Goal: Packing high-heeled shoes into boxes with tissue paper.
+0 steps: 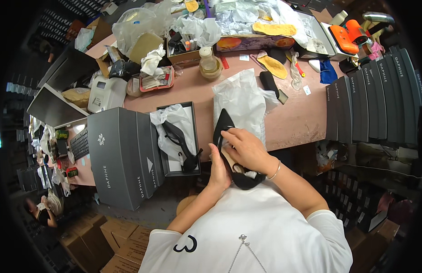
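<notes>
Worktop [293, 123]: a pinkish surface, crowded toward the far side with tissue, loose insoles and small tools; the near edge is kept free in front of the person.
Stacked lids [120, 154]: grey shoe-box lids leaning together left of the open box, out of the way.
Row of boxes [374, 104]: closed grey shoe boxes standing on edge at the right.
Tissue sheet [240, 102]: white paper spread just beyond the hands.
Open box [194, 136]: grey, lined with crumpled white tissue, holding one black heeled shoe [181, 143] on its side.
Black pump [224, 125]: held over the worktop edge, pointed toe aimed away, opening up.
Left hand [218, 168]: closed around the pump's side, steadying it.
Right hand [245, 148]: fingers curled, pressing into the shoe's tan lining.
</notes>
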Demonstrator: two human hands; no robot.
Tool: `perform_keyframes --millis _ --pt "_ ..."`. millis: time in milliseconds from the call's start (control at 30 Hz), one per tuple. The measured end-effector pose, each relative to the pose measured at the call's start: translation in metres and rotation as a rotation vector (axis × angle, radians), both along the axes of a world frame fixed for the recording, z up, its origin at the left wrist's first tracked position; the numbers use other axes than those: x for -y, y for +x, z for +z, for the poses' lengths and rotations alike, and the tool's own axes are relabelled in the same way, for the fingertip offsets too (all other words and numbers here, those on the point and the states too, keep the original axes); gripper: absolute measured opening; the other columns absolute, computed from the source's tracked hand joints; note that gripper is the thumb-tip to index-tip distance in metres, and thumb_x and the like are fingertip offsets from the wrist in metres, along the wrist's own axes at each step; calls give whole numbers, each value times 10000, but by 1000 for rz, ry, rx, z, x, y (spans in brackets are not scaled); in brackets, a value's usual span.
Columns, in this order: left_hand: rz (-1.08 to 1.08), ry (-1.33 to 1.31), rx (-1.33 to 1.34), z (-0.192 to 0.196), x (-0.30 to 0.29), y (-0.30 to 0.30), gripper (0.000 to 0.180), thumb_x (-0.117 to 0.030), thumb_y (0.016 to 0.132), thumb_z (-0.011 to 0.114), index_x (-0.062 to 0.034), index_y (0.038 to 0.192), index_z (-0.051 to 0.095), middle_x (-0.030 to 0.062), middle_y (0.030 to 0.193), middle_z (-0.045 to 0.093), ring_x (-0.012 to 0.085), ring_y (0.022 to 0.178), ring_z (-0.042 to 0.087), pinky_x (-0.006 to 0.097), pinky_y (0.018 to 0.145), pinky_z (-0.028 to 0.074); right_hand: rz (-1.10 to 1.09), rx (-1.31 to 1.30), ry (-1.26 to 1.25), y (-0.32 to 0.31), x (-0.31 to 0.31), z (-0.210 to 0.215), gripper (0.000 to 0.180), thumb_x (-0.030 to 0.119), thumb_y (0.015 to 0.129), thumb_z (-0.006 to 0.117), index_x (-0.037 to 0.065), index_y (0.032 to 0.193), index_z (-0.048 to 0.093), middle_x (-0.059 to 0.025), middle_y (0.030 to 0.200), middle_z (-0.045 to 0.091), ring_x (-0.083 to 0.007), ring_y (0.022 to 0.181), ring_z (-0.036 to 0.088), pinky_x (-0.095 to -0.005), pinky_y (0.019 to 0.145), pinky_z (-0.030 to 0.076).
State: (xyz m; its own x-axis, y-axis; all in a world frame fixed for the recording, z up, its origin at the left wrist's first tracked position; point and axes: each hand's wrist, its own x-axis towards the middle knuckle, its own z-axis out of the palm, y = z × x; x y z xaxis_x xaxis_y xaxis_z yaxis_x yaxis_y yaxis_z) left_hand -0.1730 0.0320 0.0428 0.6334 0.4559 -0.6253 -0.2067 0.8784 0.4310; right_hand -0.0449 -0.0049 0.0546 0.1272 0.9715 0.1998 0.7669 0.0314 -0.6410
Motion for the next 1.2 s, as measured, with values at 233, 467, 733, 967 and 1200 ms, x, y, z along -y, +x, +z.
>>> perform_keyframes --millis 233,467,733,967,1200 --pt "-49 -39 -27 -12 6 -3 816 -712 893 255 -27 1308 411 115 1280 495 222 1191 486 367 976 422 -61 149 -314 -13 5 2 792 153 774 642 8 1443 244 -156 1197 561 -313 728 585 -410 681 449" --pt "-67 97 -62 -29 14 -16 775 -687 910 262 -26 1282 420 105 1217 517 208 1100 531 329 930 446 94 -160 -294 1 12 22 860 296 773 687 71 1462 226 -170 1065 585 -325 778 615 -404 676 493" --pt "-88 60 7 -34 15 -29 846 -749 871 201 -4 1113 519 119 1035 585 224 901 575 367 800 467 95 -315 -417 4 -4 -1 889 455 749 723 60 1426 304 -227 1123 585 -391 908 616 -403 778 492" --pt "44 48 -106 -21 16 -14 818 -739 876 201 -24 1094 534 101 1010 586 211 890 566 345 795 466 46 -230 -378 -1 6 -16 656 229 757 707 81 1335 435 -178 1042 604 -344 830 634 -381 726 516" --pt "200 -69 -218 -44 -8 -40 814 -738 879 241 -24 1130 541 91 876 603 190 631 560 326 588 511 -85 -125 -30 25 -4 -11 428 74 724 641 61 1147 576 -143 1098 572 -300 847 630 -386 747 516"
